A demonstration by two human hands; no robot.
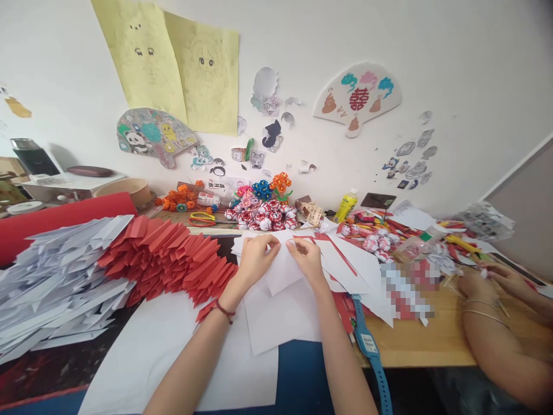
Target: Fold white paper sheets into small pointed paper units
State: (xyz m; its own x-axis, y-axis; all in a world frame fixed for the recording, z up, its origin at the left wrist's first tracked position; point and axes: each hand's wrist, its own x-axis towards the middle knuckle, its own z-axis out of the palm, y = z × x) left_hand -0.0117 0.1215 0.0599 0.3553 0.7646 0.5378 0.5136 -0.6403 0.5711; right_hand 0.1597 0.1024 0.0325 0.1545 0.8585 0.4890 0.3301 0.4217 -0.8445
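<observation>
A white sheet of paper [281, 275] hangs between my two hands, one corner pointing down toward me. My left hand [259, 258], with a dark red cord on its wrist, pinches the sheet's upper left edge. Thumb and fingers of my right hand [307, 260] are closed on its upper right edge. Beneath it lie more white sheets [283, 320]. To the left of my hands, folded red paper pieces [168, 256] are stacked in a dense row, beside a big heap of folded white paper pieces [56, 282].
A blue watch [367, 341] lies at the table's front edge. Behind my hands are red-and-white paper balls [263, 216], crafted flowers [262, 190], scissors [202, 218] and a yellow bottle [346, 206]. At right, another person's hands [484, 288] work over the wooden table [415, 346].
</observation>
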